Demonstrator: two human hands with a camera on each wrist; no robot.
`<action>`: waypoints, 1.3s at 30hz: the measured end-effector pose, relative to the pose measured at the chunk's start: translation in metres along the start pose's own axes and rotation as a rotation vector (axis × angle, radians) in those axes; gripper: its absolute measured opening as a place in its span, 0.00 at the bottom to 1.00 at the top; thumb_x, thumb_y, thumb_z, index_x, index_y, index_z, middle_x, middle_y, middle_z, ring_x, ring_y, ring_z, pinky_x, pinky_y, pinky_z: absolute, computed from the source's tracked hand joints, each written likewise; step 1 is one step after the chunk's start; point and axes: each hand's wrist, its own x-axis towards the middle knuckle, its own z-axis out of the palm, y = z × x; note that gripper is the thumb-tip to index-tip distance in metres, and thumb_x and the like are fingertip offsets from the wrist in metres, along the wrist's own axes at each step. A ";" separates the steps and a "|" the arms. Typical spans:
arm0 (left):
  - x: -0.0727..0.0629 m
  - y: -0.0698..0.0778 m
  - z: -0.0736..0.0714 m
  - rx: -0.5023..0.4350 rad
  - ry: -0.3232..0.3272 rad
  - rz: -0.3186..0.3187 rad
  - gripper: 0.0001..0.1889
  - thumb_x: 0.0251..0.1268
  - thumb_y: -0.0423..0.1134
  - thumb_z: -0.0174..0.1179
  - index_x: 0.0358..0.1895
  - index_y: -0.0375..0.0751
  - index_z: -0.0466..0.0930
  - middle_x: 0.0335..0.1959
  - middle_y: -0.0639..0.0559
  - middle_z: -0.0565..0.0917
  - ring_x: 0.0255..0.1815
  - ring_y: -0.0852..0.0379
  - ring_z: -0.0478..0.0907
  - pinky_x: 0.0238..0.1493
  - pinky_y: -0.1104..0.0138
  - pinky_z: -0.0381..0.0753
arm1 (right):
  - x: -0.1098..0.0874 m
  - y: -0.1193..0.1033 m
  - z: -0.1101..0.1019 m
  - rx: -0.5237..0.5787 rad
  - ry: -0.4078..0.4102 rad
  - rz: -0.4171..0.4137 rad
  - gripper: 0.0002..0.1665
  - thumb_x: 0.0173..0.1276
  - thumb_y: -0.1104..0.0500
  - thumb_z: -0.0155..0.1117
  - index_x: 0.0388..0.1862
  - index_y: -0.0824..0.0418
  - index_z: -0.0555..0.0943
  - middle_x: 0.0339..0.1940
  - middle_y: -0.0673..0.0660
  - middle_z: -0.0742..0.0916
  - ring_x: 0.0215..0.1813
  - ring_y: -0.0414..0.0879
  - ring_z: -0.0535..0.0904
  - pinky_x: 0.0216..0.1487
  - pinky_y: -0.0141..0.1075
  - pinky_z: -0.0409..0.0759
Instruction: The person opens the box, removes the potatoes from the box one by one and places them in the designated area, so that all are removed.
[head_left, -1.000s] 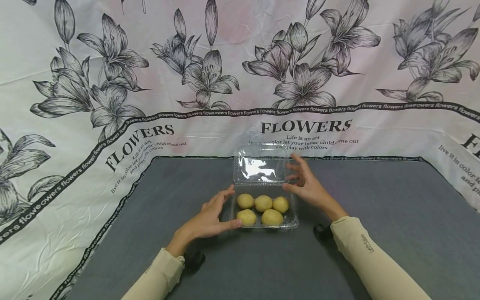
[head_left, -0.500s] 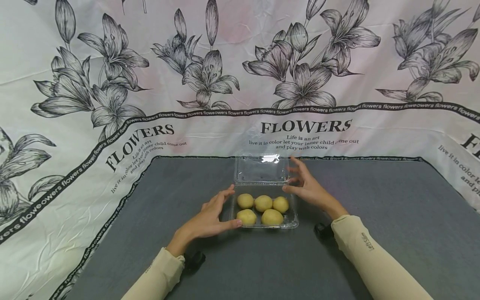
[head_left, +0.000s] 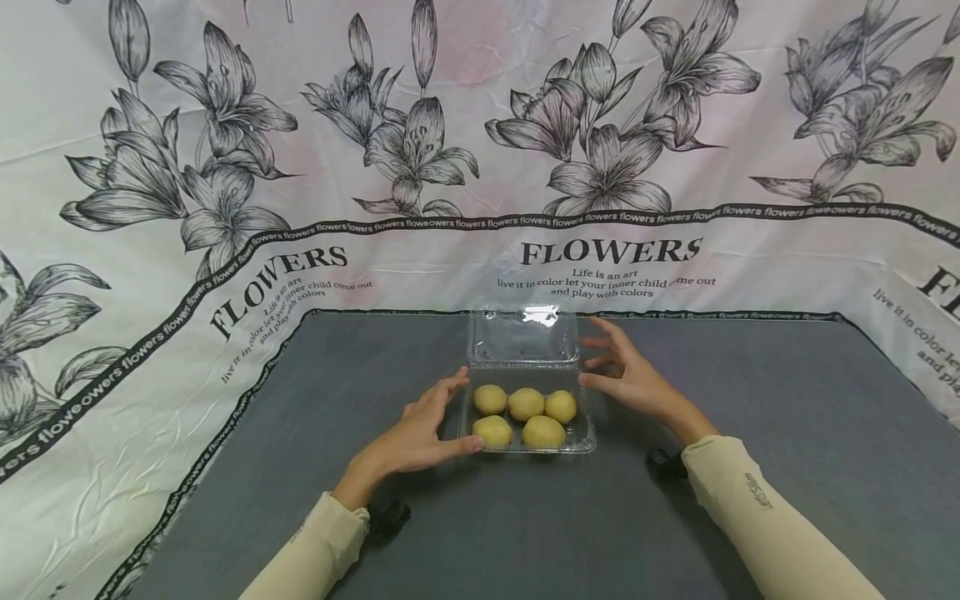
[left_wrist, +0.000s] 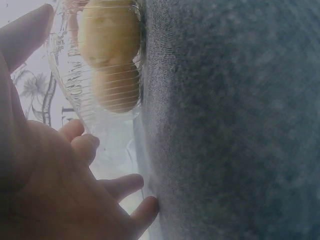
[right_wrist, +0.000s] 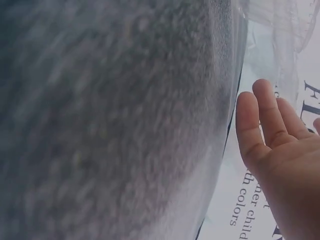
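Note:
A clear plastic clamshell box sits on the grey table with its lid swung back, away from the person. In its tray lie several yellow, oval, potato-like pieces in two rows. My left hand spans the tray's left side, its thumb at the front left corner and fingertips near the back left. Seen from the left wrist, the fingers are spread beside the ribbed wall. To the right of the hinge my right hand hovers with fingers spread and nothing in it.
The grey tabletop stretches around the box on all sides. Behind it hangs a white cloth with black flower drawings and lettering, close to the lid's far edge. Dark wrist devices sit below both wrists.
The lid has tipped further back and now lies lower. My right hand has drawn away from it to the right. My left hand and the yellow pieces have stayed put.

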 end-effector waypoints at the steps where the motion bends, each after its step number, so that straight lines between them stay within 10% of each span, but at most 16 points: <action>1: 0.000 0.000 0.000 0.000 0.000 0.000 0.49 0.65 0.61 0.65 0.82 0.51 0.47 0.86 0.62 0.43 0.85 0.47 0.48 0.74 0.36 0.48 | -0.001 0.000 -0.001 -0.010 0.002 -0.009 0.56 0.72 0.62 0.66 0.86 0.51 0.41 0.78 0.71 0.66 0.68 0.67 0.73 0.63 0.60 0.76; 19: 0.001 0.001 -0.001 0.002 0.008 0.001 0.49 0.65 0.61 0.65 0.82 0.50 0.48 0.86 0.61 0.44 0.84 0.47 0.50 0.74 0.35 0.49 | -0.023 -0.010 -0.001 -0.207 0.002 -0.147 0.39 0.66 0.56 0.75 0.74 0.53 0.72 0.71 0.56 0.78 0.64 0.58 0.74 0.60 0.54 0.74; 39: 0.000 0.002 -0.001 0.000 0.002 -0.009 0.50 0.65 0.62 0.65 0.82 0.50 0.46 0.86 0.61 0.44 0.85 0.47 0.49 0.75 0.35 0.47 | -0.017 -0.008 0.021 -0.341 -0.044 -0.283 0.35 0.54 0.57 0.82 0.63 0.54 0.82 0.60 0.54 0.87 0.45 0.51 0.68 0.49 0.43 0.62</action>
